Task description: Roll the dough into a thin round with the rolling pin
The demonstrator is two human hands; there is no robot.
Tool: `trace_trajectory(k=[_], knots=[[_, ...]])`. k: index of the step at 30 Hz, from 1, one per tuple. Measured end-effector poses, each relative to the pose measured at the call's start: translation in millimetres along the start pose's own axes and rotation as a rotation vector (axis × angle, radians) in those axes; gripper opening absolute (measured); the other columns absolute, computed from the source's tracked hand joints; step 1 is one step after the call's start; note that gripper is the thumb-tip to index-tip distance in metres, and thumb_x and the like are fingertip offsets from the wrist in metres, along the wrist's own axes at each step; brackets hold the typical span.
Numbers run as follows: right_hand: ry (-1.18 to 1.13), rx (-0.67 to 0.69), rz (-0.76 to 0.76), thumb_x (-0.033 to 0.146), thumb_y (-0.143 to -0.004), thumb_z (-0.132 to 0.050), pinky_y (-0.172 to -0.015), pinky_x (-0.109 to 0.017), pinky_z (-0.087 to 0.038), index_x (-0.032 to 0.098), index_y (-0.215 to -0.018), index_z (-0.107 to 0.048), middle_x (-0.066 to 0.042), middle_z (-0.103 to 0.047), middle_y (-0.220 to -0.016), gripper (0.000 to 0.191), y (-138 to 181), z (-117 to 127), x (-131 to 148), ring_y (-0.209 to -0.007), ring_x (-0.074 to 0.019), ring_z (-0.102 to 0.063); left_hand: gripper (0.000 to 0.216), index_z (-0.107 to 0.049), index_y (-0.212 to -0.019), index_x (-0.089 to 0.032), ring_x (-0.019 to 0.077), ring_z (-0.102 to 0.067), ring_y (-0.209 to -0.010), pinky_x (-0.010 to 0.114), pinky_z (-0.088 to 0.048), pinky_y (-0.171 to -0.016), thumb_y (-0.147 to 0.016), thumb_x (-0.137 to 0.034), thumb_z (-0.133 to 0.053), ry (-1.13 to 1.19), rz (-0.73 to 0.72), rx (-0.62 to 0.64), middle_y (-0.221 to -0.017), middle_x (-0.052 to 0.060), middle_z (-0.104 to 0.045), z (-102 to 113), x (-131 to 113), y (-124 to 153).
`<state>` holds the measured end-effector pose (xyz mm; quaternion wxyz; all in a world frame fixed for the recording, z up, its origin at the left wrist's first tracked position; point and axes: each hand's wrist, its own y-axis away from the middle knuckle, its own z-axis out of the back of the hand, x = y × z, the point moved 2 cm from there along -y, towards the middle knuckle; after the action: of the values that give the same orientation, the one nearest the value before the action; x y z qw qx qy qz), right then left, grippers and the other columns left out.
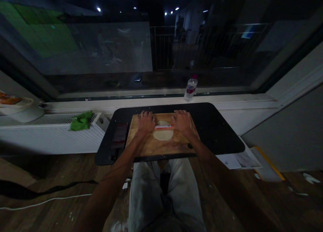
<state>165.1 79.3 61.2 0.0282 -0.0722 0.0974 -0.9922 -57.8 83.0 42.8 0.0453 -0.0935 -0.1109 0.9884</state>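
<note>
A flat round of pale dough (163, 134) lies on a wooden board (161, 146) on a small black table (217, 131). A rolling pin with a pink-red band (163, 126) lies across the dough's far side. My left hand (145, 121) presses flat on the pin's left end with fingers stretched out. My right hand (182, 121) lies the same way on its right end. Both palms hide the pin's ends.
A dark flat object (120, 135) lies on the table left of the board. A plastic water bottle (190, 88) stands on the window sill behind. A green cloth (81, 121) sits on the radiator at left. Papers (239, 160) and cables (50, 193) lie on the wooden floor.
</note>
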Motion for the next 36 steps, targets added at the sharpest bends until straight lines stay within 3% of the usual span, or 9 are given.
trace_trajectory(k=[7,13,18,24,36], knots=[[0.021,-0.038,0.011,0.037,-0.113,-0.049,-0.124,-0.049,-0.036,0.015,-0.15,-0.071,-0.019,-0.072,-0.153,0.048,25,6,4,-0.143,-0.0356,-0.058,0.043,-0.072,-0.143,-0.019,0.0413,-0.047,-0.16,0.067,-0.032,-0.132,-0.113,-0.032,-0.045,-0.05,-0.037,-0.061,-0.156,0.02,-0.069,6,-8,33],[0.017,-0.05,-0.024,0.039,-0.112,-0.051,-0.126,-0.05,-0.035,0.016,-0.158,-0.068,-0.019,-0.067,-0.161,0.054,31,-4,2,-0.149,-0.0363,-0.055,0.044,-0.068,-0.149,-0.021,0.0398,-0.054,-0.152,0.062,-0.036,-0.128,-0.113,-0.033,-0.046,-0.042,-0.055,-0.094,-0.154,0.018,-0.07,8,-11,48],[0.032,-0.039,-0.034,0.043,-0.113,-0.049,-0.124,-0.052,-0.037,0.017,-0.156,-0.069,-0.02,-0.07,-0.157,0.054,23,-6,0,-0.146,-0.0372,-0.058,0.044,-0.071,-0.145,-0.021,0.0395,-0.058,-0.146,0.059,-0.041,-0.124,-0.116,-0.037,-0.042,-0.046,-0.049,-0.082,-0.148,0.019,-0.072,7,-11,42],[0.025,-0.032,-0.018,0.04,-0.115,-0.047,-0.12,-0.051,-0.039,0.016,-0.141,-0.077,-0.02,-0.075,-0.146,0.046,9,-3,1,-0.138,-0.0363,-0.064,0.046,-0.07,-0.147,-0.019,0.0394,-0.061,-0.141,0.058,-0.044,-0.121,-0.117,-0.038,-0.041,-0.043,-0.101,-0.06,-0.148,0.019,-0.073,8,-9,33],[-0.036,-0.091,-0.01,0.038,-0.117,-0.044,-0.113,-0.046,-0.041,0.016,-0.132,-0.079,-0.018,-0.078,-0.14,0.044,-24,-2,2,-0.132,-0.0336,-0.063,0.049,-0.071,-0.143,-0.018,0.0368,-0.062,-0.137,0.055,-0.041,-0.122,-0.119,-0.036,-0.034,-0.038,-0.142,-0.095,-0.142,0.017,-0.075,10,-7,6]])
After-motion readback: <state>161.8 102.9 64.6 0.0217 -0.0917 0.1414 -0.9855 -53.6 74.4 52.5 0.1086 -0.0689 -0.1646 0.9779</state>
